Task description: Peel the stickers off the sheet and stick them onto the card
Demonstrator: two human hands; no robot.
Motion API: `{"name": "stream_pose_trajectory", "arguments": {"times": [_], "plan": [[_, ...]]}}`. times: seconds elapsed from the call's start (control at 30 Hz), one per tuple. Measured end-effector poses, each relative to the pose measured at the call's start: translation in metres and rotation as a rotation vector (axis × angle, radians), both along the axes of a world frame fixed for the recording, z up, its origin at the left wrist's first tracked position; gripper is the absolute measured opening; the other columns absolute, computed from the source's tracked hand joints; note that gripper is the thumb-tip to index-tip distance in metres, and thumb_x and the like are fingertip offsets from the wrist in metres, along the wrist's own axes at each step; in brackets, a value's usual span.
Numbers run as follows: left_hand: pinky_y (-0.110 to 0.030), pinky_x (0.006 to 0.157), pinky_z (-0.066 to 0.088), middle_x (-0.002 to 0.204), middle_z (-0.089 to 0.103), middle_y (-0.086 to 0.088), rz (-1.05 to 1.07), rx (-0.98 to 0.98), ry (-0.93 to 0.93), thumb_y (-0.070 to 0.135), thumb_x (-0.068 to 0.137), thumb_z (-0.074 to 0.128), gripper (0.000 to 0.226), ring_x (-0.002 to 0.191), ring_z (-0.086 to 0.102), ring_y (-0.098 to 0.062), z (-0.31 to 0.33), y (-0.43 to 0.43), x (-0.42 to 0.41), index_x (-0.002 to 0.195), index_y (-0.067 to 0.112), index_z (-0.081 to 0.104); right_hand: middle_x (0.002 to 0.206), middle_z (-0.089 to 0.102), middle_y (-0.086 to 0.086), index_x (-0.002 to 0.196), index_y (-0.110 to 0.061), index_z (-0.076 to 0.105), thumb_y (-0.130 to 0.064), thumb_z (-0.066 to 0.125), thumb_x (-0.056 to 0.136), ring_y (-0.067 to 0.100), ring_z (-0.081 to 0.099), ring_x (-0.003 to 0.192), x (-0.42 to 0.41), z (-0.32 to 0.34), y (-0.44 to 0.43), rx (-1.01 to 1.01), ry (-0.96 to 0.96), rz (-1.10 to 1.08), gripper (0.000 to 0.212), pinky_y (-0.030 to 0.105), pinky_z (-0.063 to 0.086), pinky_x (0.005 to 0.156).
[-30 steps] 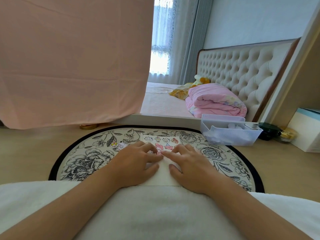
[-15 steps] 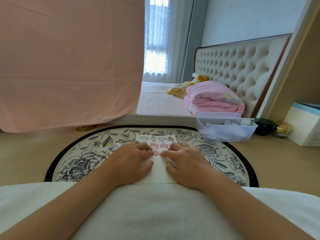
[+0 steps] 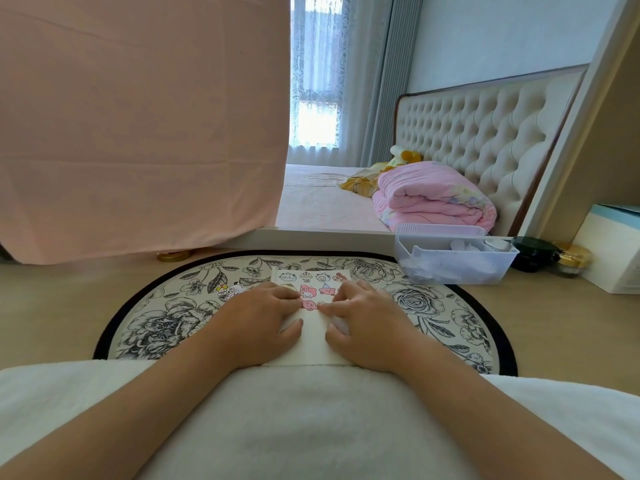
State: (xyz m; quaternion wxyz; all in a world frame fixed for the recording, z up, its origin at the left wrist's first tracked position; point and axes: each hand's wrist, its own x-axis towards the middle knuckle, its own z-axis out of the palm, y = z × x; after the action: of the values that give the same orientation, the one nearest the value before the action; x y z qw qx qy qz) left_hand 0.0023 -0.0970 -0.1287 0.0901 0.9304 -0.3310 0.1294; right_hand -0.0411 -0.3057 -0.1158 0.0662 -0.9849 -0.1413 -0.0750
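Forearms lie in from both sides over the white cloth (image 3: 311, 410), and both hands rest backs up on the white paper (image 3: 313, 341), which sits on the round flowered mat (image 3: 166, 323) on the table (image 3: 52, 306). My left hand (image 3: 258, 315) bends its fingers at the knuckles, tips down beside the pink sticker (image 3: 309, 304), thumb flat on the paper; my right hand (image 3: 363, 318) stretches its forefinger to that sticker, the others curled. Whether any fingers pinch it I cannot tell.

Sheet (image 3: 313, 336) edges beneath left hand (image 3: 258, 318), right hand (image 3: 365, 322)
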Motion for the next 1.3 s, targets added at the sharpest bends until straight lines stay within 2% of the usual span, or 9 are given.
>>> {"name": "stream_pose_trajectory", "arguments": {"times": [0.1, 0.33, 0.47, 0.63, 0.77, 0.93, 1.03, 1.2, 1.3], "plan": [[-0.025, 0.102, 0.042, 0.139, 0.055, 0.020, -0.004, -0.031, 0.003, 0.054, 0.088, 0.034, 0.059, 0.131, 0.043, -0.001, -0.001, 0.002, 0.001, 0.135, 0.030, 0.060, 0.124, 0.056, -0.010, 0.131, -0.038, 0.063, -0.043, 0.048, 0.093, 0.014, 0.044, 0.122, -0.002, -0.002, -0.004, 0.023, -0.038, -0.008, 0.041, 0.039, 0.037, 0.105], [-0.025, 0.095, 0.044, 0.126, 0.061, 0.022, 0.008, -0.190, 0.022, 0.062, 0.088, 0.035, 0.058, 0.122, 0.046, -0.001, 0.002, 0.012, 0.007, 0.127, 0.032, 0.066, 0.135, 0.055, -0.016, 0.137, -0.039, 0.057, -0.050, 0.042, 0.094, 0.011, 0.049, 0.125, 0.000, 0.004, 0.001, -0.007, -0.099, -0.048, 0.047, 0.036, 0.033, 0.107], [-0.028, 0.089, 0.046, 0.118, 0.063, 0.018, 0.119, -0.288, 0.012, 0.044, 0.098, 0.050, 0.032, 0.113, 0.052, -0.004, 0.012, 0.035, 0.023, 0.123, 0.033, 0.067, 0.127, 0.058, -0.020, 0.132, -0.039, 0.061, -0.043, 0.051, 0.097, 0.008, 0.058, 0.111, 0.014, 0.015, 0.022, 0.121, -0.125, -0.035, 0.036, 0.031, 0.046, 0.095], [-0.031, 0.093, 0.048, 0.120, 0.063, 0.014, 0.288, -0.245, 0.043, 0.035, 0.097, 0.052, 0.031, 0.112, 0.053, -0.008, 0.009, 0.083, 0.052, 0.125, 0.033, 0.065, 0.120, 0.062, -0.021, 0.128, -0.039, 0.064, -0.038, 0.054, 0.098, 0.003, 0.054, 0.087, 0.048, 0.023, 0.067, 0.192, -0.055, 0.034, 0.032, 0.031, 0.050, 0.092], [-0.033, 0.092, 0.047, 0.121, 0.059, 0.007, 0.322, -0.222, 0.102, 0.035, 0.095, 0.054, 0.031, 0.112, 0.050, -0.014, 0.001, 0.102, 0.061, 0.124, 0.033, 0.066, 0.120, 0.067, -0.017, 0.125, -0.034, 0.067, -0.038, 0.055, 0.099, 0.008, 0.058, 0.102, 0.072, 0.025, 0.100, 0.154, 0.013, 0.061, 0.029, 0.036, 0.048, 0.099], [-0.038, 0.101, 0.043, 0.121, 0.056, 0.006, 0.304, -0.243, 0.141, 0.033, 0.094, 0.055, 0.030, 0.118, 0.046, -0.017, -0.005, 0.105, 0.064, 0.121, 0.036, 0.067, 0.112, 0.066, -0.010, 0.117, -0.032, 0.071, -0.052, 0.060, 0.092, 0.015, 0.059, 0.105, 0.081, 0.022, 0.120, -0.064, 0.058, 0.055, 0.034, 0.035, 0.050, 0.089], [-0.036, 0.101, 0.041, 0.117, 0.057, 0.010, 0.275, -0.299, 0.144, 0.035, 0.093, 0.057, 0.026, 0.116, 0.045, -0.014, -0.005, 0.103, 0.064, 0.116, 0.037, 0.070, 0.100, 0.067, -0.014, 0.108, -0.034, 0.074, -0.057, 0.065, 0.088, 0.011, 0.059, 0.091, 0.085, 0.016, 0.115, 0.010, 0.069, 0.039, 0.032, 0.029, 0.046, 0.079], [-0.032, 0.099, 0.039, 0.116, 0.058, 0.012, 0.267, -0.324, 0.151, 0.034, 0.091, 0.060, 0.024, 0.115, 0.043, -0.012, -0.008, 0.099, 0.064, 0.112, 0.037, 0.070, 0.109, 0.068, -0.020, 0.115, -0.035, 0.072, -0.058, 0.068, 0.086, 0.006, 0.061, 0.101, 0.080, 0.013, 0.111, 0.073, 0.047, 0.006, 0.037, 0.028, 0.050, 0.086], [-0.031, 0.097, 0.039, 0.115, 0.059, 0.012, 0.263, -0.339, 0.148, 0.032, 0.091, 0.060, 0.026, 0.115, 0.043, -0.012, -0.008, 0.097, 0.063, 0.115, 0.037, 0.069, 0.095, 0.066, -0.018, 0.104, -0.038, 0.071, -0.054, 0.075, 0.081, 0.004, 0.060, 0.092, 0.080, 0.012, 0.111, 0.161, 0.036, -0.001, 0.028, 0.028, 0.051, 0.083]]}}
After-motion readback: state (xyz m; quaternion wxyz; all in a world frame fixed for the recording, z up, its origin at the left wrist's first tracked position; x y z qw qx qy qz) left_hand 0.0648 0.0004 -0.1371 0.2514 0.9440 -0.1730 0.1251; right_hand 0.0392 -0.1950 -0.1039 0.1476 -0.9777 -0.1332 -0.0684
